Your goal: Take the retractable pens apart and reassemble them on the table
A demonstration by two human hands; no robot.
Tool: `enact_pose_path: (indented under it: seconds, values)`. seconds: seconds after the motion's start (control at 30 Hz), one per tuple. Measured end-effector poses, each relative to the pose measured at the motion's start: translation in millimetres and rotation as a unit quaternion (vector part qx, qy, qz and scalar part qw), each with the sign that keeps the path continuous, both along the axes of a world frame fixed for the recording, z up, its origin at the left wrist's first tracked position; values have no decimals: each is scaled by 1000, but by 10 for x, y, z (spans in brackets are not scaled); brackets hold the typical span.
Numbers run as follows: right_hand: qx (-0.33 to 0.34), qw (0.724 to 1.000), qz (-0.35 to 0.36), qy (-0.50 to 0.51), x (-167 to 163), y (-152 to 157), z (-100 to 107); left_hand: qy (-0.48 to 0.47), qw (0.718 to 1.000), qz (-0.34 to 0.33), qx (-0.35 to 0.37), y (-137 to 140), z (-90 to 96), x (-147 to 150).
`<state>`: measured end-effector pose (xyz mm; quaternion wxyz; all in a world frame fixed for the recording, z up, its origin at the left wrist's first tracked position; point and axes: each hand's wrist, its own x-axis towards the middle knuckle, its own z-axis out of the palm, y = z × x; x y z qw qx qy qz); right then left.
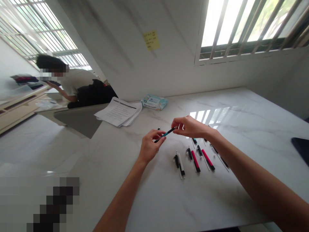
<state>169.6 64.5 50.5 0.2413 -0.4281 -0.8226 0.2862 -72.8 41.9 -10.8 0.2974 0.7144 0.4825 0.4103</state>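
Note:
My left hand [151, 147] is closed around a slim pen [165, 134] with a blue middle and black ends, held slanted above the table. At its upper right end, the thumb and fingers of my right hand [190, 126] pinch around the tip. Below my right hand lie pen parts in groups: a white barrel [180, 162] with black pieces and a thin refill, then a red barrel [195, 161] and another red barrel [208, 159], each beside a black piece and a refill. More parts, including a blue-tipped piece [194, 140], are partly hidden under my right wrist.
A stack of printed sheets [118, 112] and a pack of wipes [154, 102] lie by the wall on the marble-patterned table [154, 196]. A dark flat object [301, 149] sits at the right edge. A person [72, 82] sits at the far left beyond a grey panel [77, 117].

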Motion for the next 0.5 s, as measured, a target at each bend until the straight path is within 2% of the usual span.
enact_pose_path:
  seconds: [0.27, 0.5]
  values:
    - [49, 999, 3, -23, -29, 14, -37, -5, 1000, 1, -5, 6, -12, -4]
    - [34, 999, -10, -6, -36, 6, -42, -17, 1000, -3, -14, 9, -9, 2]
